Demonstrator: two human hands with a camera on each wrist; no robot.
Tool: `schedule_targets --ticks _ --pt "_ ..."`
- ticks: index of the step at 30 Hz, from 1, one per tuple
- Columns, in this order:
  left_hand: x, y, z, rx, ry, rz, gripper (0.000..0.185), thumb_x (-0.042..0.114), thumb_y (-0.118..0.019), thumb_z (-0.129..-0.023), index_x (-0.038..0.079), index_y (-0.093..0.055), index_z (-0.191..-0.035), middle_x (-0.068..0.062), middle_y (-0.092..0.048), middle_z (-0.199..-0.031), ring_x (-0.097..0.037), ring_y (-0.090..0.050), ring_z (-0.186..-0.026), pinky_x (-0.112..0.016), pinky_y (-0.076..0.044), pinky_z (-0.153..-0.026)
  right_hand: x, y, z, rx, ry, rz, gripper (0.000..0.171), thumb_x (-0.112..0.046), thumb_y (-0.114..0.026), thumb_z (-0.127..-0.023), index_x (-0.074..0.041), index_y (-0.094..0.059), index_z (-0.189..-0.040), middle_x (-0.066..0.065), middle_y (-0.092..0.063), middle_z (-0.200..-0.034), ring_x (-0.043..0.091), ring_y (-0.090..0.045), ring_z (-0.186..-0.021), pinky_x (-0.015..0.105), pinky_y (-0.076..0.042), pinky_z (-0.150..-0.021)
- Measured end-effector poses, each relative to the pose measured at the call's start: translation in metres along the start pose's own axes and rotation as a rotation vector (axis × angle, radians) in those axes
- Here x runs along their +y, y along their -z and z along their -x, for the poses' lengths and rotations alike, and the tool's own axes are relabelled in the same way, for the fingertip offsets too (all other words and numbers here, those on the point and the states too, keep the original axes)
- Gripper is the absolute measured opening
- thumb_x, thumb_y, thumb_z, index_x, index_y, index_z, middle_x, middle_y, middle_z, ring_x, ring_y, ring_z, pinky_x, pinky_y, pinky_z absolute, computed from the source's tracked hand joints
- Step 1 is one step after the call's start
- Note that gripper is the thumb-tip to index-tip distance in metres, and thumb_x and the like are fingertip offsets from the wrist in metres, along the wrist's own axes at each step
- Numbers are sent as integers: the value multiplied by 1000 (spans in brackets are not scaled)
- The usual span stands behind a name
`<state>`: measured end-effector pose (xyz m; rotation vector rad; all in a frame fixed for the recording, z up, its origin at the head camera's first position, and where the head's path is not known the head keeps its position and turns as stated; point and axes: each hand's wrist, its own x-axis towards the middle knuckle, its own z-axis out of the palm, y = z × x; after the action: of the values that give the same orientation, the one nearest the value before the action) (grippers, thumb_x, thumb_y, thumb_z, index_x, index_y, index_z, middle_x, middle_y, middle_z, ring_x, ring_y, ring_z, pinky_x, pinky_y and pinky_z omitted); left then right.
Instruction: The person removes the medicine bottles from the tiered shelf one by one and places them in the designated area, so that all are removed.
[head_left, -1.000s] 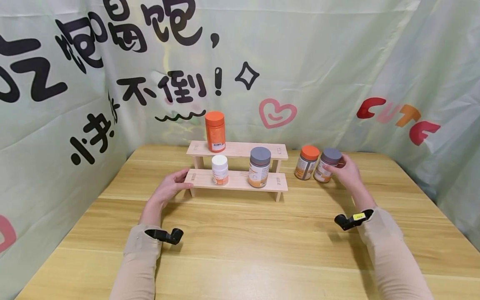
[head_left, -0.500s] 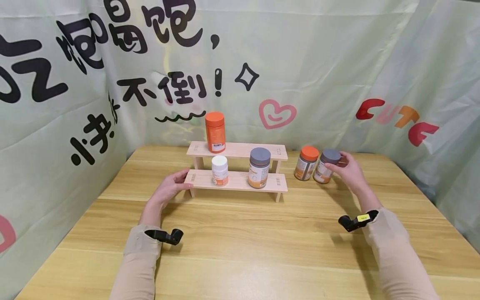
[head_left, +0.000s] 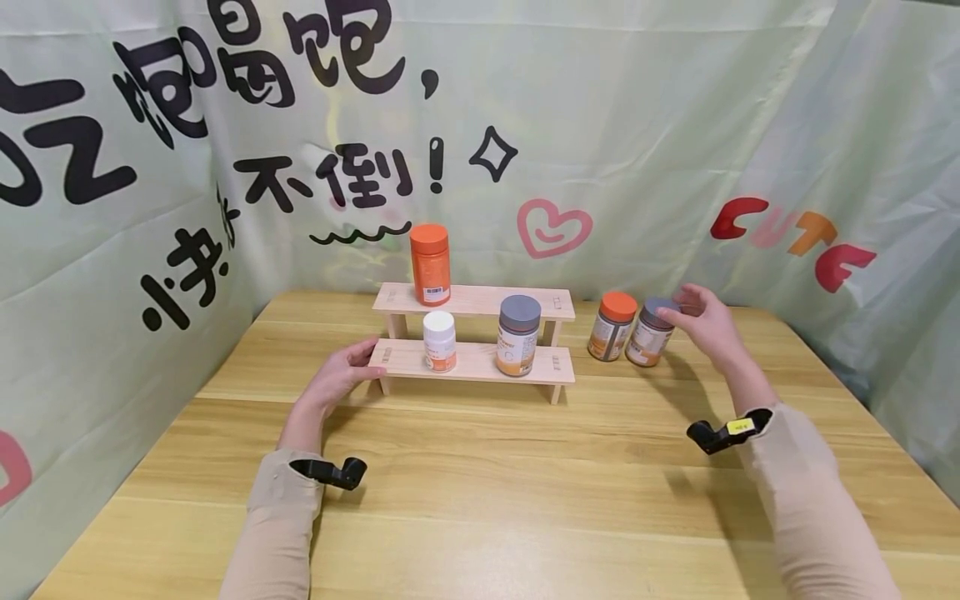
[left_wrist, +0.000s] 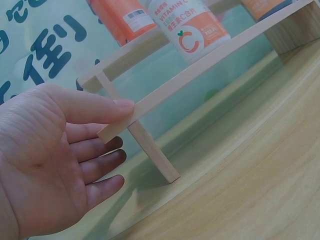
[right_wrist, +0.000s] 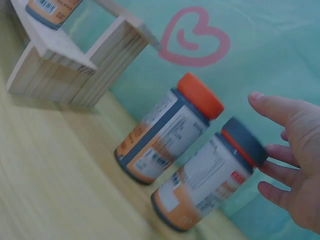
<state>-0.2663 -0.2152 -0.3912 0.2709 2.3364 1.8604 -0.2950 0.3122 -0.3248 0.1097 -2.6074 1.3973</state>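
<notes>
1. Left hand [head_left: 337, 379] pinches the left end of the wooden shelf [head_left: 477, 358], lower tier; right hand [head_left: 707, 327] loose by the outer jar's [head_left: 648, 342] lid, thumb clear, finger contact uncertain.
2. Judged partway: orange bottle [head_left: 431, 268] on upper tier, white bottle [head_left: 440, 343] and grey-lidded jar [head_left: 517, 343] on lower.
3. Not on shelf: orange-lidded jar [head_left: 611, 331] and outer jar, side by side on table [head_left: 465, 483].
4. Pose: left thumb on top, fingers beneath; right palm facing jars.
</notes>
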Motion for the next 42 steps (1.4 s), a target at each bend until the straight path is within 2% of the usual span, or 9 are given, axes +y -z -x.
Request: schedule_targets --ticks 7,20,29,42 --pt "0 1 0 4 -5 -4 69 0 -59 -87 -8 -21 -143 -26 -23 -147 -37 -26 -133 -45 -22 -108 -28 1 -11 18 4 10 83 -41 -58 -89 2 -17 -146 27 -34 -140 40 -34 -127 52 -31 -101" --pt "-1 1 -2 12 -3 -15 71 3 -62 -86 -7 -21 -144 -24 -23 -148 -35 -25 -134 -45 -21 -109 -90 -23 -28 -80 72 -38 81 -41 -61 -88 -4 -21 -147 21 -38 -141 34 -34 -130 49 -28 -105" --pt "0 0 -1 6 -4 -3 70 1 -60 -87 -8 -20 -143 -25 -21 -148 -35 -24 -134 -45 -21 -109 -127 -49 -38 -135 120 -96 72 -32 -63 -88 -3 -27 -144 19 -43 -137 29 -39 -127 44 -31 -104" --pt "0 0 -1 6 -7 2 70 1 -60 -86 -8 -21 -143 -26 -23 -147 -36 -26 -134 -45 -22 -108 -165 -103 -53 -209 180 -157 68 -23 -66 -87 1 -33 -141 19 -48 -132 27 -45 -121 38 -37 -100"
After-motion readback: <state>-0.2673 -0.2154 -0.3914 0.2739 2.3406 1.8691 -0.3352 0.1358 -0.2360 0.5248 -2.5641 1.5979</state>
